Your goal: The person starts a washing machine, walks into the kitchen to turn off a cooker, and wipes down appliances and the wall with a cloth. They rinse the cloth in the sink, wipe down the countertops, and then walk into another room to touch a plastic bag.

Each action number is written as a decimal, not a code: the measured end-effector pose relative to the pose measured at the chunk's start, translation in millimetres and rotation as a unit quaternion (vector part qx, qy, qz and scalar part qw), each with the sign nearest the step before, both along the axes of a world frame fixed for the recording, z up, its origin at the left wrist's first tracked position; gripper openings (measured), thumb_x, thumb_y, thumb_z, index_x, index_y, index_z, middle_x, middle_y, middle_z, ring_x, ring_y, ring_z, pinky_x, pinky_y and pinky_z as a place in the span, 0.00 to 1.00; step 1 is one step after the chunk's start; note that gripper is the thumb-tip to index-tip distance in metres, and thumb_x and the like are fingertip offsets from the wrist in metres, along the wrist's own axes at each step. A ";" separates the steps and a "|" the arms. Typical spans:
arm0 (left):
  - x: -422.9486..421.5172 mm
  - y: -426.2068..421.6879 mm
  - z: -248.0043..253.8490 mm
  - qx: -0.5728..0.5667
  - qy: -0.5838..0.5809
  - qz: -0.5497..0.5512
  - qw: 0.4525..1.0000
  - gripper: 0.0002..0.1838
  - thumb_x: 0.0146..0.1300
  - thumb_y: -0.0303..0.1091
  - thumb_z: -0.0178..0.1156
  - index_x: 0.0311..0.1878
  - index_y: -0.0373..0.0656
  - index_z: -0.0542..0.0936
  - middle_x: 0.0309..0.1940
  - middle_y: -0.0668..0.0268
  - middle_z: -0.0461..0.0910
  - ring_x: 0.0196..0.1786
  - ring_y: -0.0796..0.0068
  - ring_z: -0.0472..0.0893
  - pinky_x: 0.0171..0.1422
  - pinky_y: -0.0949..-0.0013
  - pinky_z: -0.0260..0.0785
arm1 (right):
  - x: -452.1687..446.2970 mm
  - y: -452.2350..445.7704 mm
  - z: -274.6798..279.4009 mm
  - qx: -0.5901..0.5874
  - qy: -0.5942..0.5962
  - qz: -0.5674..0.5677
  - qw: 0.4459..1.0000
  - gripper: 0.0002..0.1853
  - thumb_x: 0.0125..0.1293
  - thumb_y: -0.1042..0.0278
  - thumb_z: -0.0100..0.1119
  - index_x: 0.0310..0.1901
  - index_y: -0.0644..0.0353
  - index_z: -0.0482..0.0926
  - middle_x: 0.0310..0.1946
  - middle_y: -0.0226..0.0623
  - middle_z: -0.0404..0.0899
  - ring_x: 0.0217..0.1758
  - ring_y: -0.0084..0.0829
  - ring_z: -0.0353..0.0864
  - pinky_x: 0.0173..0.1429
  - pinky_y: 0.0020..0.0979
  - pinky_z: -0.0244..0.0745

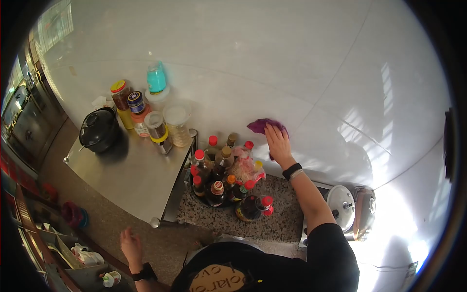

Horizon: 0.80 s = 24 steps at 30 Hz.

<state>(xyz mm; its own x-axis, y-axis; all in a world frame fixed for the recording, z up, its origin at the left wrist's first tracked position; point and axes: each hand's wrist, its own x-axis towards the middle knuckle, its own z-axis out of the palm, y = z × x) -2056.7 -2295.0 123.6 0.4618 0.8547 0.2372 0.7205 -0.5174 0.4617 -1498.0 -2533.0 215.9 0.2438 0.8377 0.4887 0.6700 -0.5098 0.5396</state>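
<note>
My right hand [278, 143] presses a purple cloth [259, 126] flat against the pale wall, above the speckled stone counter [284, 199]. Part of the cloth is hidden under the palm and fingers. To the left of that hand, several sauce bottles [217, 192] with mostly red caps stand close together on the counter, beside a crumpled plastic bag [245, 168]. My left hand [131, 245] hangs at the lower left, away from the counter, its fingers apart and partly curled, with nothing visible in it.
A steel table [141, 182] at left holds a black pot [98, 130], several jars [177, 119] and a turquoise container [156, 78]. Right of the counter are a round-lidded cooker [340, 200] and another appliance [365, 211]. Shelves with bags [86, 254] stand at lower left.
</note>
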 end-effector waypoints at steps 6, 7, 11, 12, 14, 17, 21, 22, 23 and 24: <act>6.6 -0.5 7.9 -0.004 -0.023 -0.010 1.000 0.20 0.50 0.25 0.62 0.49 0.42 0.74 0.37 0.57 0.75 0.37 0.55 0.79 0.39 0.58 0.72 | 18.9 -20.1 -43.3 -0.068 0.025 0.050 0.996 0.25 0.59 0.65 0.49 0.60 0.60 0.71 0.63 0.34 0.67 0.64 0.32 0.65 0.66 0.42 0.60; 6.3 -4.8 12.1 -0.026 -0.025 0.004 0.999 0.20 0.50 0.25 0.62 0.49 0.42 0.74 0.37 0.57 0.75 0.37 0.56 0.79 0.39 0.58 0.72 | 14.6 -13.4 -34.2 -0.057 0.022 0.024 0.998 0.25 0.59 0.66 0.49 0.60 0.60 0.71 0.63 0.34 0.66 0.64 0.32 0.65 0.66 0.42 0.59; -5.8 -4.5 -1.9 -0.016 0.014 0.017 1.000 0.20 0.51 0.25 0.63 0.49 0.43 0.74 0.37 0.57 0.75 0.36 0.57 0.79 0.37 0.59 0.72 | 6.3 5.7 0.6 0.011 0.006 0.009 1.000 0.25 0.59 0.65 0.49 0.59 0.59 0.71 0.64 0.32 0.66 0.64 0.32 0.65 0.66 0.42 0.59; -6.4 -3.6 -0.2 -0.014 0.015 0.017 1.000 0.20 0.51 0.25 0.63 0.49 0.43 0.74 0.37 0.57 0.75 0.36 0.57 0.79 0.37 0.59 0.72 | 5.4 6.0 0.8 0.008 0.001 0.008 1.000 0.24 0.59 0.65 0.49 0.59 0.58 0.72 0.64 0.32 0.66 0.64 0.32 0.65 0.66 0.42 0.59; -6.1 -4.3 3.0 -0.017 0.015 0.019 1.000 0.19 0.52 0.26 0.62 0.49 0.43 0.74 0.37 0.58 0.75 0.35 0.57 0.79 0.37 0.59 0.72 | 17.1 -10.1 -18.0 -0.040 0.010 0.043 0.998 0.25 0.59 0.65 0.49 0.59 0.58 0.71 0.64 0.31 0.66 0.64 0.31 0.65 0.66 0.42 0.60; -4.8 -10.0 9.3 -0.055 -0.005 0.037 0.998 0.19 0.52 0.26 0.62 0.49 0.44 0.74 0.38 0.57 0.76 0.35 0.56 0.79 0.37 0.58 0.72 | 29.9 -10.8 -28.0 -0.098 0.039 0.060 0.993 0.27 0.56 0.70 0.49 0.61 0.58 0.69 0.66 0.33 0.64 0.65 0.33 0.64 0.68 0.44 0.57; -10.2 -10.6 -3.7 -0.017 0.000 0.034 0.999 0.18 0.51 0.24 0.61 0.48 0.43 0.74 0.36 0.58 0.75 0.34 0.59 0.78 0.37 0.60 0.71 | 2.8 44.5 60.6 0.090 -0.005 0.044 0.995 0.28 0.56 0.69 0.50 0.61 0.58 0.70 0.68 0.33 0.62 0.68 0.34 0.61 0.69 0.43 0.56; -9.3 -10.1 -3.1 -0.026 0.006 0.027 0.999 0.18 0.51 0.24 0.61 0.48 0.42 0.74 0.37 0.58 0.75 0.35 0.58 0.78 0.37 0.59 0.71 | 0.6 53.8 67.1 0.085 -0.004 0.065 0.994 0.28 0.55 0.70 0.49 0.62 0.58 0.69 0.68 0.34 0.60 0.69 0.35 0.60 0.70 0.43 0.55; -8.7 -9.9 -2.5 -0.037 0.011 0.019 0.999 0.18 0.52 0.25 0.61 0.49 0.42 0.74 0.37 0.57 0.75 0.35 0.57 0.78 0.38 0.59 0.71 | 1.3 58.2 60.0 0.065 -0.016 0.067 0.995 0.29 0.55 0.70 0.50 0.62 0.57 0.69 0.69 0.34 0.60 0.70 0.35 0.59 0.71 0.44 0.53; -5.7 -9.9 0.2 -0.038 0.011 0.017 0.999 0.18 0.52 0.25 0.61 0.49 0.42 0.74 0.37 0.57 0.75 0.35 0.57 0.78 0.38 0.59 0.71 | 5.1 56.5 53.8 -0.011 -0.008 0.096 0.995 0.29 0.56 0.70 0.50 0.63 0.56 0.69 0.69 0.33 0.61 0.70 0.34 0.59 0.71 0.43 0.53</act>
